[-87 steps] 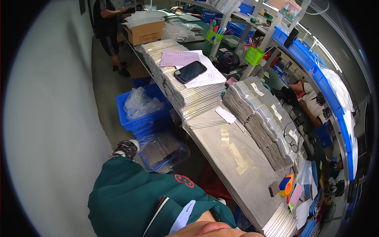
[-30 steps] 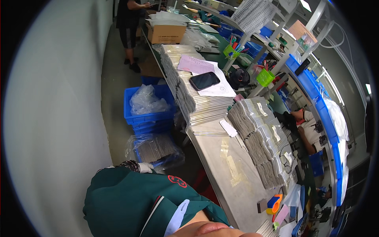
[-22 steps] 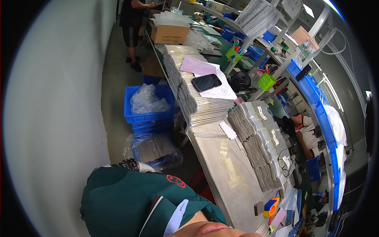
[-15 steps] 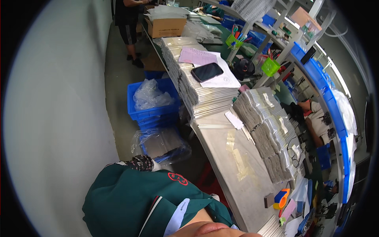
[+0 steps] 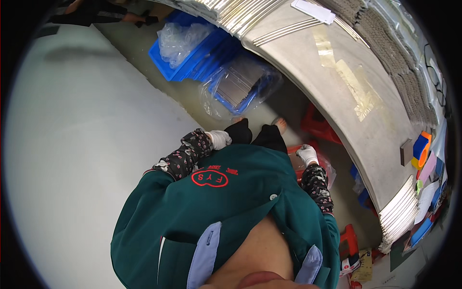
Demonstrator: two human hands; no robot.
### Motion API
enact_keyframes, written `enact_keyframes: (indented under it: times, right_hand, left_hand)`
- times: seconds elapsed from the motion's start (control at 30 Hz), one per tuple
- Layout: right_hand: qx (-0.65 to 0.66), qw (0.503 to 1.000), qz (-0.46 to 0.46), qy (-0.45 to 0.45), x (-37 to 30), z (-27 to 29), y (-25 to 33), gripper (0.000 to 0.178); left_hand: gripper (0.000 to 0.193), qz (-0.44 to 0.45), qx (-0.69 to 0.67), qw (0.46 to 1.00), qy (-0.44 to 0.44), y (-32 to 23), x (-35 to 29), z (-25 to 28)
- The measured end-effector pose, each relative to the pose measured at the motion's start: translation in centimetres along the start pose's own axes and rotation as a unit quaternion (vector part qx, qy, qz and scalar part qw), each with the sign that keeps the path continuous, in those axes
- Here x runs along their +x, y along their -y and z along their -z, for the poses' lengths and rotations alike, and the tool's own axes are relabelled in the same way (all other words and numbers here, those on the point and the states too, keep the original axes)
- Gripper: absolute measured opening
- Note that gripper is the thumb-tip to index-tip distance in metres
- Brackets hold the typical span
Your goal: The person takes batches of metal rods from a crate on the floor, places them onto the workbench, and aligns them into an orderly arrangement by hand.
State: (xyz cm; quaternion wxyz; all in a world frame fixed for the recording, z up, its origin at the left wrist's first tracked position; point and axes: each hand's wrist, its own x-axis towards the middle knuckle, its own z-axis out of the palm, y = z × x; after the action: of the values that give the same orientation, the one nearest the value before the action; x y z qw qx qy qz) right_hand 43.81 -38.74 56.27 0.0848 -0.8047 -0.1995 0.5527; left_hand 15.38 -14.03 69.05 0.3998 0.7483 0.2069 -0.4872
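Note:
My left hand (image 5: 219, 139), in a white glove, hangs beside my dark trousers with its fingers curled in. Nothing shows in it. Also gloved in white, my right hand (image 5: 307, 154) is held low on the other side with bent, closed fingers and no visible thing in them. It is nearest to a red stool (image 5: 294, 161) with clear plastic (image 5: 328, 169) around it. Both forearms wear dark flowered sleeve covers. In front of my feet lies a blue crate (image 5: 248, 105) wrapped in clear plastic, with flat grey pieces (image 5: 237, 85) in it.
The curved-looking table (image 5: 332, 82) on my right bears thin metal strips (image 5: 288, 32), tape (image 5: 353, 89), stacked grey parts (image 5: 404, 62) and an orange-and-blue tape dispenser (image 5: 421, 150). Blue bins (image 5: 168, 67) with plastic bags stand ahead. A wall (image 5: 96, 144) runs along my left; another person's leg (image 5: 127, 17) shows far left.
My view has swung downward, bringing both hands, my trousers and feet into sight. The table and bins have shifted up in the picture. The phone and papers have left view.

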Motion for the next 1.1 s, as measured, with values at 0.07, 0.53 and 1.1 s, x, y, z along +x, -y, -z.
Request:
enact_keyframes:
  times: [0.07,0.53,1.1]
  right_hand:
    - [-0.024,1.0,0.01,0.009,0.1,-1.0,2.2,0.022]
    - [-0.06,0.979,0.191,-0.051,18.5,-15.0,16.0,0.025]
    - [-0.504,0.694,0.505,-0.094,43.8,-48.1,15.7,0.026]
  left_hand:
    - [0.021,-0.002,-0.079,0.997,0.011,1.7,-0.6,-0.9]
    - [0.024,0.079,-0.364,0.882,-0.287,26.3,12.6,-4.0]
    - [0.015,0.004,-0.522,0.697,-0.492,47.8,46.7,-11.0]
